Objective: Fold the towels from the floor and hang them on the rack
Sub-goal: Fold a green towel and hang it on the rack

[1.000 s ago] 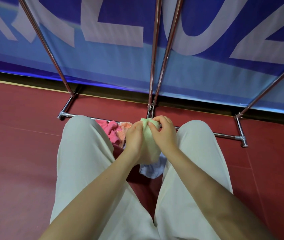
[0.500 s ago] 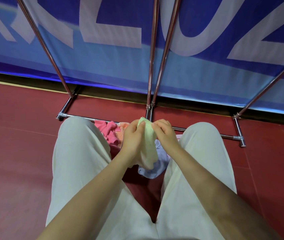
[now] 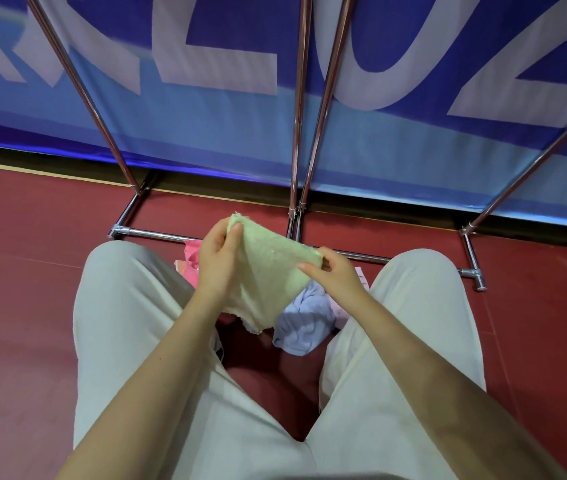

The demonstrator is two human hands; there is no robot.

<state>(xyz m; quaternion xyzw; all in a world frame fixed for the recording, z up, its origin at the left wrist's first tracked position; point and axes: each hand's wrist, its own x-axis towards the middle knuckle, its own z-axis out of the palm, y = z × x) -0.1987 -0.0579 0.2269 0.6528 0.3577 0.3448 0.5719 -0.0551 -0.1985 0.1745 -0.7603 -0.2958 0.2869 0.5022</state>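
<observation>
Step in hand: spreading the green towel [image 3: 268, 271] for folding. Left hand [image 3: 218, 261] and right hand [image 3: 335, 271] each pinch a top corner; cloth hangs below the fingers. Next, likely: align corners

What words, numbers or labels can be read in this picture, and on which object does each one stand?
Banner behind the rack: large pale characters, cropped at the top; only fragments show, perhaps "L", "0" and "Z" or "2". No whole word can be read.
Green towel, blue towel, pink towel, rack, floor: no text visible.
</observation>
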